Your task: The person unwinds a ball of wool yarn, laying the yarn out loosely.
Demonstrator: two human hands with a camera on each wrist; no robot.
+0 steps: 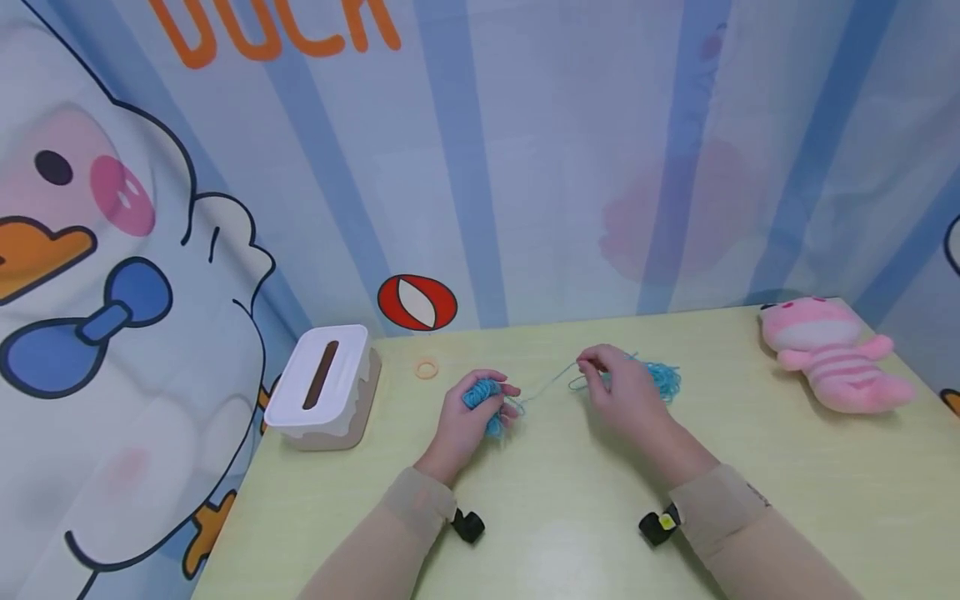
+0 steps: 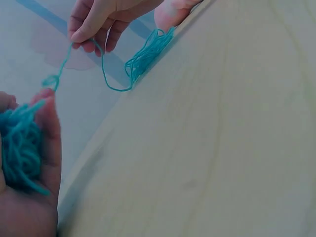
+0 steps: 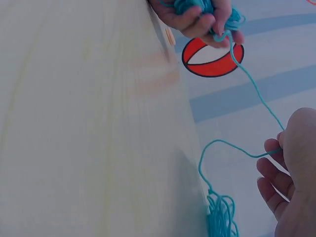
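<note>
My left hand [image 1: 467, 421] grips a wound bundle of blue yarn [image 1: 482, 392], its fingers and thumb curled round it. From that bundle a single yarn strand [image 1: 551, 383] runs across to my right hand [image 1: 622, 392], which pinches it between thumb and fingertips. Beyond the pinch the strand loops down to a loose heap of the same yarn [image 1: 666, 381] lying on the table, partly hidden behind the right hand in the head view. The right wrist view shows the loose heap [image 3: 221, 217] below the right hand and the wound bundle [image 3: 195, 6] at the top.
At the left stands a white-lidded tissue box [image 1: 318, 387] with a brown slot. A small pale orange ring [image 1: 426, 368] lies near the table's back edge. To the right lies a pink striped plush toy [image 1: 836, 354]. A printed curtain [image 1: 540, 167] hangs behind the table [image 1: 558, 508].
</note>
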